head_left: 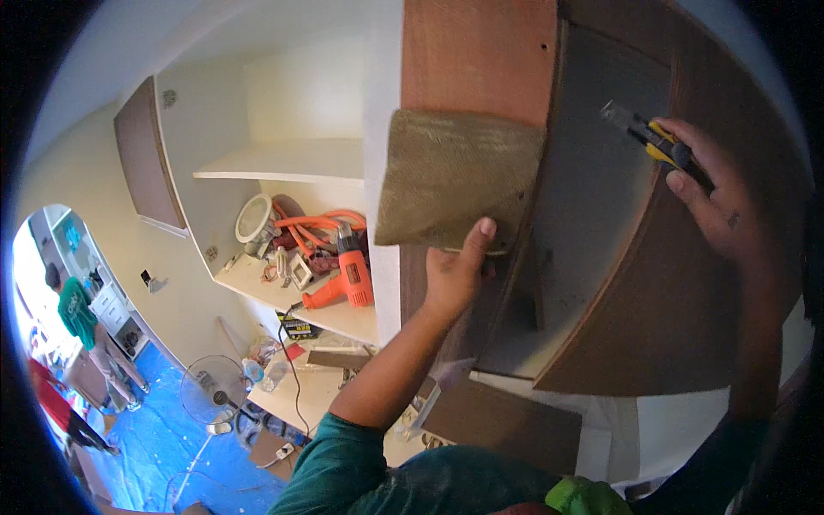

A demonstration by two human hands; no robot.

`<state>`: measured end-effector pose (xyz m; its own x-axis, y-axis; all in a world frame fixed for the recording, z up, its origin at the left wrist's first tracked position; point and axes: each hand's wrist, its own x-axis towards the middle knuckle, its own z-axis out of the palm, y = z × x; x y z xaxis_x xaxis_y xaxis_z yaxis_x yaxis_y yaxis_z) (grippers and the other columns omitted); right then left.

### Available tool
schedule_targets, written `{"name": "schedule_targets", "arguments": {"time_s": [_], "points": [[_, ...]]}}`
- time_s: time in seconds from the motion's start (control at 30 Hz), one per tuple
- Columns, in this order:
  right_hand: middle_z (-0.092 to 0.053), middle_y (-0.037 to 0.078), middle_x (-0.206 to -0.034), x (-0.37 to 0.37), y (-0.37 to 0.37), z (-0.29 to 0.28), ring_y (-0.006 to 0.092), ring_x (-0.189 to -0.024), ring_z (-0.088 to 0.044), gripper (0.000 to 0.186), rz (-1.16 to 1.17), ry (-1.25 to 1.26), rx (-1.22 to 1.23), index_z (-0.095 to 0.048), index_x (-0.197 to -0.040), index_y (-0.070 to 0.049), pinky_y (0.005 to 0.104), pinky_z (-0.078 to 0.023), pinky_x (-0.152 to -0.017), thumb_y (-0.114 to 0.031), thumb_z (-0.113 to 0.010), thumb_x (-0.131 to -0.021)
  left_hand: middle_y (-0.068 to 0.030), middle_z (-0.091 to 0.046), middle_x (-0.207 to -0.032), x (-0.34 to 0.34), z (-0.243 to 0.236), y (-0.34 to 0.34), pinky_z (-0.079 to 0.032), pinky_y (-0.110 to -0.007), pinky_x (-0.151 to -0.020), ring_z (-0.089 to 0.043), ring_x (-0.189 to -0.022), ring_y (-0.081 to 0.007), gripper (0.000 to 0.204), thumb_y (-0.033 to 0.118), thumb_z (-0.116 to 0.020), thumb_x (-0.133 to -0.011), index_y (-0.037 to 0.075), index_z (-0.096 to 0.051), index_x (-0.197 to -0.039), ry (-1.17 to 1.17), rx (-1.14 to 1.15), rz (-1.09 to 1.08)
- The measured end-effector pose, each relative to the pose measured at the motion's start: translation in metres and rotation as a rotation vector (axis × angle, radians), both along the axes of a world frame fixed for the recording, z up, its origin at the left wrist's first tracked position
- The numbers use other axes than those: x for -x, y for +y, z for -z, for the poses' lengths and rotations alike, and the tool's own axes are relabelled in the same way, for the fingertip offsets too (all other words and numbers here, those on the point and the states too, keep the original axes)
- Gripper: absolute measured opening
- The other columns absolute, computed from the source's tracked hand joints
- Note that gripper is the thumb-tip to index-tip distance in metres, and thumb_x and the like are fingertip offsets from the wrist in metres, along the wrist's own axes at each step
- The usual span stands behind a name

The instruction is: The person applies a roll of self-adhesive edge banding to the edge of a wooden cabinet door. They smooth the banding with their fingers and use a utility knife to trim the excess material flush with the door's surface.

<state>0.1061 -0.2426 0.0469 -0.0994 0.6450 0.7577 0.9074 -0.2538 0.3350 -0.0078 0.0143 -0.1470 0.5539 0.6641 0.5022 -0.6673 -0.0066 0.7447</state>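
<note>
My left hand (453, 276) pinches the lower edge of a brownish, textured sheet (459, 176), with the thumb in front and the fingers mostly hidden behind. The sheet hangs as a flap against a narrow upright strip of the cabinet, and smooth reddish-brown wood (481, 56) shows above it. Off to the right, my right hand (717, 197) is closed around a yellow and black utility knife (661, 146). Its tip points up and left, apart from the sheet, in front of the cabinet opening (592, 172) with its grey inner surface.
An open brown cabinet door (678, 300) fills the right side. To the left, a shelf (339, 318) bears an orange heat gun (348, 273), orange hose and small fittings. Below stand a cluttered table and a fan (215, 390). Two people are far left on blue floor sheeting (163, 438).
</note>
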Motion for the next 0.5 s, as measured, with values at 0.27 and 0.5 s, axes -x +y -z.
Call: {"name": "schedule_targets", "arguments": {"time_s": [0.27, 0.5], "points": [[-0.060, -0.002, -0.077, -0.007, 0.040, 0.111, 0.0091, -0.065, -0.059, 0.025, -0.415, 1.152, -0.164, -0.064, -0.103, -0.008, 0.0274, -0.049, -0.060, -0.029, -0.074, -0.094, -0.0107, -0.064, -0.123, 0.021, -0.032, -0.009, -0.043, -0.037, -0.103, -0.059, -0.111, -0.0216, 0.051, 0.031, -0.073, -0.094, -0.004, -0.058, -0.129, -0.352, -0.079, 0.024], [-0.067, 0.002, -0.080, 0.015, 0.108, 0.100, 0.0120, -0.066, -0.064, 0.029, -0.902, 1.313, -0.152, -0.066, -0.094, -0.009, 0.0275, -0.049, -0.057, -0.037, -0.073, -0.093, -0.0132, -0.068, -0.116, 0.057, -0.113, 0.040, -0.048, -0.043, -0.099, -0.066, -0.105, -0.0274, 0.052, 0.042, -0.054, -0.104, 0.002, -0.054, -0.137, -0.266, -0.688, -0.111]]}}
